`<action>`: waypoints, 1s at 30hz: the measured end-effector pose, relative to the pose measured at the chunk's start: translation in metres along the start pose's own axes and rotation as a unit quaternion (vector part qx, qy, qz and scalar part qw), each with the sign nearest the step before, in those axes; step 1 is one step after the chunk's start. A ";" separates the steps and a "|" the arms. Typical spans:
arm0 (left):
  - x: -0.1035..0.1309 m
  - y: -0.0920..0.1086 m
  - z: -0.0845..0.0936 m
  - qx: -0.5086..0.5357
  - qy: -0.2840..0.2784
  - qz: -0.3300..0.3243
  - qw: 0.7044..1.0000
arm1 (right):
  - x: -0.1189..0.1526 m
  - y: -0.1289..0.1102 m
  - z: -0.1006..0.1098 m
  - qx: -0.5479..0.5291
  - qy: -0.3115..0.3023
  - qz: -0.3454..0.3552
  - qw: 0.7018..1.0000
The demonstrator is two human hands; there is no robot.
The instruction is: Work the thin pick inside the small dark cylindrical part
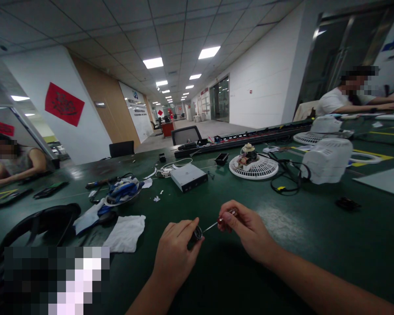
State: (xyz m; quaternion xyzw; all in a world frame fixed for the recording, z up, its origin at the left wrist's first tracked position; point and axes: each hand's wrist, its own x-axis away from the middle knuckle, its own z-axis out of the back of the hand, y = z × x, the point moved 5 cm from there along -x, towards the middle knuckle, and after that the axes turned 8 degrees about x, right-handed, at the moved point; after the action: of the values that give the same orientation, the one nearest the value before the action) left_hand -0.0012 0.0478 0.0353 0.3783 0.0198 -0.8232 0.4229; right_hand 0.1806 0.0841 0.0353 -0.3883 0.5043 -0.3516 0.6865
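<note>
Fingers of the left hand [177, 247] pinch a small dark round part [197, 233] while the right hand [244, 229] grips a red-handled thin metal screwdriver [220, 221], whose tip could slip off into the fingertips beside it.

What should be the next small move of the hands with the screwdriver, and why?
Probably turn the screwdriver while steadying the part: the right hand grips its reddish handle, and its tip already meets the small dark round part pinched in the left hand.

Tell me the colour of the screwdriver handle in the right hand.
Translucent red, on the screwdriver in the right hand; head view.
</note>
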 end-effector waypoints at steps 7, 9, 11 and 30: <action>0.001 -0.001 -0.002 0.006 -0.001 0.003 1.000 | -0.001 0.000 0.002 0.020 0.020 0.002 1.000; 0.000 -0.002 -0.002 0.006 -0.003 0.005 1.000 | 0.000 0.000 0.001 0.003 0.002 0.001 1.000; 0.000 -0.001 -0.001 0.006 0.000 0.002 1.000 | 0.000 -0.001 0.001 0.000 0.007 0.005 1.000; 0.000 -0.003 0.005 -0.006 0.032 -0.008 0.999 | 0.003 -0.012 -0.001 0.118 -0.012 0.065 0.991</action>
State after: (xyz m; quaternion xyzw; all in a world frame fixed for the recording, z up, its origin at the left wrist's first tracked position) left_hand -0.0063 0.0481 0.0383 0.4014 0.0411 -0.8140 0.4178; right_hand 0.1798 0.0759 0.0440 -0.2753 0.4754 -0.3583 0.7549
